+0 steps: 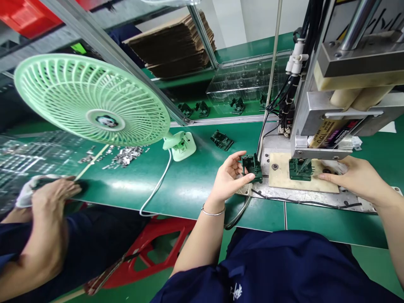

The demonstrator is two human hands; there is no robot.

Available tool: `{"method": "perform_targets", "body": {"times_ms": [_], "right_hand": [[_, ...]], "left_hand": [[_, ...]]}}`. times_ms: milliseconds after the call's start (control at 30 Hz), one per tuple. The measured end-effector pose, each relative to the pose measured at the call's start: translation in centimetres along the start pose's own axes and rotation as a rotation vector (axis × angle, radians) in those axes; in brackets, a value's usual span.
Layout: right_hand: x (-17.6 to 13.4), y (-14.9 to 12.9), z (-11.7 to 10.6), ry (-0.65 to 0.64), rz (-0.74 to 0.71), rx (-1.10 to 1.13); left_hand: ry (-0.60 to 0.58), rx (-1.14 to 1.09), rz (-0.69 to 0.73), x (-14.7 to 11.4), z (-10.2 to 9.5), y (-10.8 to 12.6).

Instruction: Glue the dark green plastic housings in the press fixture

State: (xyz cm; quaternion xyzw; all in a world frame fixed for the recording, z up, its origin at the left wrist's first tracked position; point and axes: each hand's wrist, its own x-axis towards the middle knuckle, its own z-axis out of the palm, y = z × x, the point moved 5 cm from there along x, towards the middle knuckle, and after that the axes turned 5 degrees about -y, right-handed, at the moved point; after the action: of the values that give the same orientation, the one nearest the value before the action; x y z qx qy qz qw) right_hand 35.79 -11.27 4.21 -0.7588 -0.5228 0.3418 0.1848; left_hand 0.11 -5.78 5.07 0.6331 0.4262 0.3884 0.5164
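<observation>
Workbench [189, 189] with a smooth, glossy green top carries a grey metal press [347, 63] with rods and cable bundles; its gold-and-purple sticker [335, 131] has upside-down lettering I cannot read reliably. Left of it stands a mint-green plastic fan [135, 94], its round, slatted grille centred on a panda emblem [106, 120]. Under the press lies a flat, cream rectangular plate [280, 179]. The left hand [229, 180] curls around an angular, dark-green openwork part [252, 167]. The right hand [362, 179], partly open, points its thumb just beside a blocky, dark-green part [298, 169] on the plate; its fingertips are hidden, so I cannot tell whether it holds anything.
</observation>
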Motion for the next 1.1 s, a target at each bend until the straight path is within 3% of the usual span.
{"method": "perform_targets", "body": {"times_ms": [1100], "right_hand": [[0.15,0.33,0.13,-0.044,0.006,-0.046]], "left_hand": [[-0.013,-0.040,-0.004,-0.20,-0.02,-0.16]]}}
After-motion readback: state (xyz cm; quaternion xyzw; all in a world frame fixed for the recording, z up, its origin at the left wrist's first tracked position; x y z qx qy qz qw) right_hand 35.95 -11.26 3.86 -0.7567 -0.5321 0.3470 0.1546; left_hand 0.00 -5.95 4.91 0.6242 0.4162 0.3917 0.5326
